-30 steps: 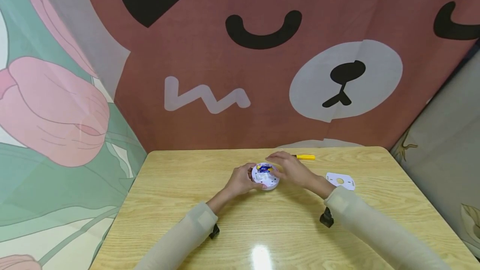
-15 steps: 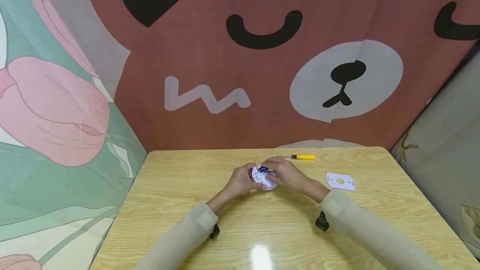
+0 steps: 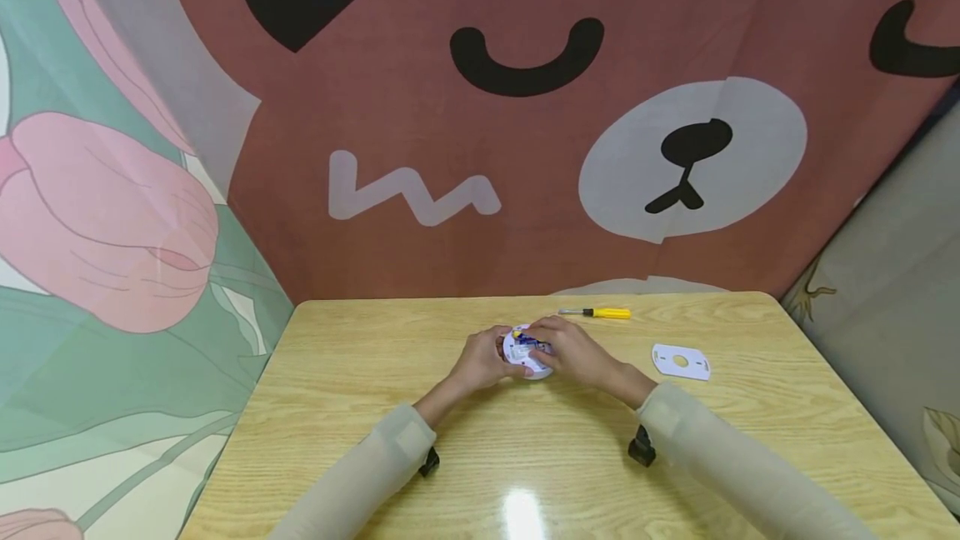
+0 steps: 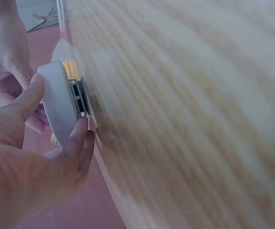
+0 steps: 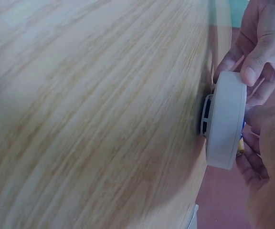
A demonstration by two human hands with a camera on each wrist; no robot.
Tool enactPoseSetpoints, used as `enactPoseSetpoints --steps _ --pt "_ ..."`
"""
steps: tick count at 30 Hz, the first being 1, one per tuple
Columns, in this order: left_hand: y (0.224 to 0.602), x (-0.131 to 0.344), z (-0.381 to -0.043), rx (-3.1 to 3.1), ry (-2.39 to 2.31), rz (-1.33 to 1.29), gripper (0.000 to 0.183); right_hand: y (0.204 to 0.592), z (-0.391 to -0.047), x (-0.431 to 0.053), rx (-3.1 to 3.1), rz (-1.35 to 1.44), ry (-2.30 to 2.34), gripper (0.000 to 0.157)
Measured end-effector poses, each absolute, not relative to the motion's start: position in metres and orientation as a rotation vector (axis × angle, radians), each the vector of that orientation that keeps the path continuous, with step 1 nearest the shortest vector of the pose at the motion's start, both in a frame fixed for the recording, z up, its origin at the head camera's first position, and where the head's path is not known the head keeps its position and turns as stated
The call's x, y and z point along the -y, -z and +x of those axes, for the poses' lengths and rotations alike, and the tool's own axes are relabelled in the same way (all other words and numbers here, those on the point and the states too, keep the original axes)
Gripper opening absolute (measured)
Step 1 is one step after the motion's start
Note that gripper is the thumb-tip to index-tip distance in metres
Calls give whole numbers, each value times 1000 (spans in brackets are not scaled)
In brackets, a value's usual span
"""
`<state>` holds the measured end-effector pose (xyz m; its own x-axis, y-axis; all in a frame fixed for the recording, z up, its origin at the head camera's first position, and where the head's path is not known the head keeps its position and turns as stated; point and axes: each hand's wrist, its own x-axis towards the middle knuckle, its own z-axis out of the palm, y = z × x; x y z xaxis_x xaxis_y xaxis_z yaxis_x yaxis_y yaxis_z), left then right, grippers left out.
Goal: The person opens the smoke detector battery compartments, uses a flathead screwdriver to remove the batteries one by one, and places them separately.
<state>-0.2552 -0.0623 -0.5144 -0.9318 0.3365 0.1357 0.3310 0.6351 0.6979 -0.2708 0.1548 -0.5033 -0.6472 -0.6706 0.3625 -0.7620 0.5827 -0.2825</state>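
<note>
A round white smoke detector (image 3: 537, 371) with a vented underside (image 5: 206, 114) is held just over the table, its back facing up. My left hand (image 3: 481, 359) grips it by the rim, thumb on the near side and fingers round the far side. Blue-and-yellow batteries (image 3: 521, 336) show at its back. My right hand (image 3: 576, 352) reaches over from the right, and its thumb and fingers pinch a battery (image 5: 241, 146) at the back face. Most of that battery is hidden by the fingers.
A screwdriver (image 3: 611, 313) with a yellow handle lies behind the hands near the table's back edge. A white mounting plate (image 3: 693, 363) with a round hole lies to the right on the wooden table (image 3: 360, 348). A printed cloth hangs behind.
My right hand has moved left and down onto the batteries, its fingers closing in, and the screwdriver's shaft has come into view. My left hand and the smoke detector have stayed nearly still.
</note>
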Motion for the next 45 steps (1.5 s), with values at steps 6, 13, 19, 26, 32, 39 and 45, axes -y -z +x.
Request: enactPoseSetpoints --steps 6,13,19,26,32,39,45 --pt "516 62 -256 -2829 -1213 572 77 504 -271 -156 2557 1191 -623 30" --pt "513 61 -255 -2825 -1209 532 83 502 -272 -158 2594 1148 -642 33" --pt "514 61 -255 -2817 -1200 532 83 502 -273 -159 2590 1133 -658 33" --pt "514 61 -255 -2810 -1205 539 83 504 -277 -161 2618 1115 -697 26" --pt "513 61 -254 -2784 -1219 508 81 504 -280 -162 2653 1083 -778 24" --pt "513 61 -255 -2794 -1224 523 79 504 -282 -164 2681 1077 -844 24" --pt "514 61 -255 -2817 -1203 550 79 503 -284 -167 2656 1119 -829 23"
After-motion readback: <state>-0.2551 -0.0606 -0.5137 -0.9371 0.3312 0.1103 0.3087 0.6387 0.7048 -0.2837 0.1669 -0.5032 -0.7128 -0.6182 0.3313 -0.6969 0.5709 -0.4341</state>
